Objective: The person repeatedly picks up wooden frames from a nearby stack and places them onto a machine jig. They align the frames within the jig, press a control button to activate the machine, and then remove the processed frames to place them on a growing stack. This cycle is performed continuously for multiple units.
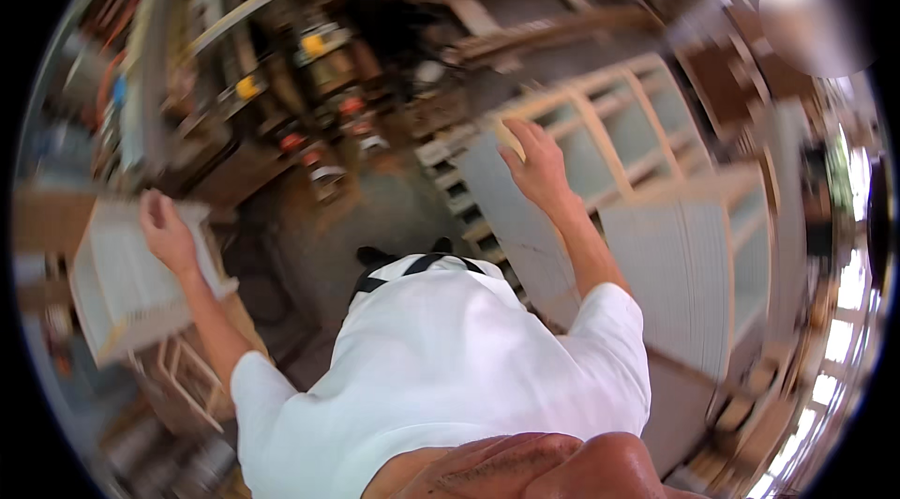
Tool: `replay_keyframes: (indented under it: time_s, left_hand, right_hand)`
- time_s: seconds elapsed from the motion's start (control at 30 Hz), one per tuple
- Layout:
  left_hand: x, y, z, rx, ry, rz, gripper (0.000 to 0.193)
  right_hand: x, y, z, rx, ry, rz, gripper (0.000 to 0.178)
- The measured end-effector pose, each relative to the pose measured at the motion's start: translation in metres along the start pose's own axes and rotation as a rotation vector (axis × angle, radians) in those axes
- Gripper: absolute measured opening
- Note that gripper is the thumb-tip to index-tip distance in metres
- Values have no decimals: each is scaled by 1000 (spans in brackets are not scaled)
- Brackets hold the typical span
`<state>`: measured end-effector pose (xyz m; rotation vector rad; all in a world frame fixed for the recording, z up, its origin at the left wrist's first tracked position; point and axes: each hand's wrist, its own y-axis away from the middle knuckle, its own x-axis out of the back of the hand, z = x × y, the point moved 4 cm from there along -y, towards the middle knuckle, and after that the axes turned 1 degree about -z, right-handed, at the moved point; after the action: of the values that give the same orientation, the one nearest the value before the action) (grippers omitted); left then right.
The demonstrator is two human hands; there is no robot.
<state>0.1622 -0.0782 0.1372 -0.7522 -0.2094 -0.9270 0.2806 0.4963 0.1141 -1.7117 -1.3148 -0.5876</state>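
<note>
My left hand point(169, 234) is raised at the left, beside the upper edge of a white-lined open wooden box point(136, 269). Its fingers are loosely apart and slightly blurred, with nothing visible in them; whether it touches the box cannot be told. My right hand point(542, 166) is above a grey-sided wooden cabinet frame point(516, 208), near its far end. A small pale yellow piece point(512, 138) shows between the thumb and fingers of that hand, which seem closed on it. Blur hides what kind of thing it is.
A second grey-panelled cabinet point(666, 260) stands at the right. Slatted pallet wood point(459, 194) lies along the cabinet's left side. Clamps with yellow and red parts point(314, 44) crowd a rack ahead. Grey floor point(394, 194) shows around my feet, and a wooden frame point(183, 372) leans below the box.
</note>
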Motion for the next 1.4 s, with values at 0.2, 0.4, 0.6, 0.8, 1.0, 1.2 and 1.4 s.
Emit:
replay_keyframes:
  time_s: [0.2, 0.4, 0.6, 0.8, 1.0, 1.2, 1.4]
  left_hand:
    - [-249, 215, 67, 149, 398, -861, 30]
    - [-310, 312, 169, -88, 471, -1317, 32]
    - [-318, 312, 245, -336, 457, -1435, 38]
    - [-277, 284, 287, -141, 661, -1561, 42]
    - [-258, 228, 292, 456, 1275, -1504, 51]
    - [-246, 135, 186, 1030, 1632, -920, 49]
    - [-228, 52, 54, 868, 1738, -765, 43]
  right_hand:
    - [212, 89, 1, -56, 574, 538, 49]
    - [311, 248, 49, -686, 994, 444, 44]
    - [317, 287, 47, -865, 688, 512, 39]
    - [267, 175, 22, -567, 522, 460, 35]
    - [122, 12, -48, -98, 155, 119, 34]
    - [-32, -80, -104, 148, -44, -111, 37]
    - [-122, -143, -131, 339, -35, -263, 38]
